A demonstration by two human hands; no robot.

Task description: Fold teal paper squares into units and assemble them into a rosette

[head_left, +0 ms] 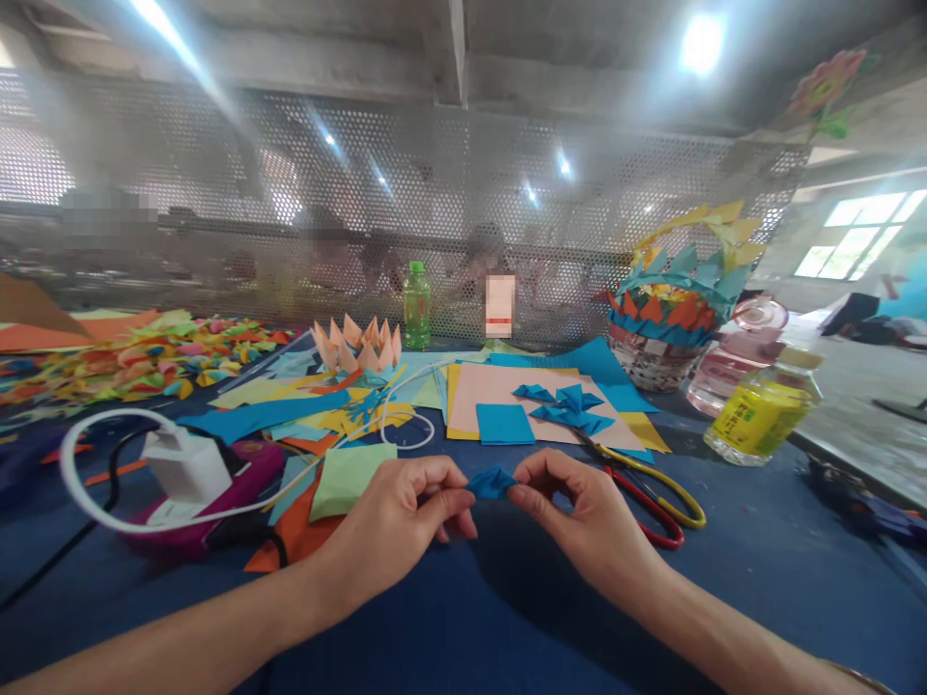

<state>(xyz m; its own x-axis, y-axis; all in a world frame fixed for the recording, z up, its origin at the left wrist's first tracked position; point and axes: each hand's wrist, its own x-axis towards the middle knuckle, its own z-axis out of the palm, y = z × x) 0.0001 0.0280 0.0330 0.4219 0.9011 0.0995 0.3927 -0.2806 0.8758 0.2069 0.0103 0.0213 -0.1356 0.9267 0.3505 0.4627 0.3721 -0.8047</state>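
Note:
A small folded piece of blue paper [492,482] is pinched between my two hands above the dark blue tabletop. The thumb and fingers of my left hand [416,507] close on its left end. On its right end, my right hand [579,502] grips with thumb and forefinger. Just beyond lies a flat blue paper square [505,424] on a pale pink sheet [470,386]. Several folded blue pieces [572,409] rest on that sheet, to the right of the square. Scissors with red and yellow handles [673,502] lie beyond my right hand.
A purple power strip [253,473] with a white plug and looping cable sits at left. Colourful paper pieces [159,362] pile behind it. A peach paper crown [358,349], green bottle [417,307], paper basket [662,328] and yellow-labelled bottle [760,410] stand farther back.

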